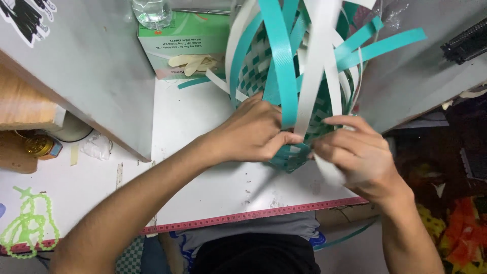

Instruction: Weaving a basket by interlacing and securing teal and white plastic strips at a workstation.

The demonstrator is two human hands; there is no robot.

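White bench (203, 187), red tape along front edge. Half-woven basket (284, 86) of teal and white strips mid-bench. My left hand (253, 133) and right hand (355, 155) pinch strips.

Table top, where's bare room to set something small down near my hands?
Bare white table lies between the left hand and the red tape measure along the front edge, and again left of the basket below the green box. It is crowded where both hands, the right hand too, pinch the strips.
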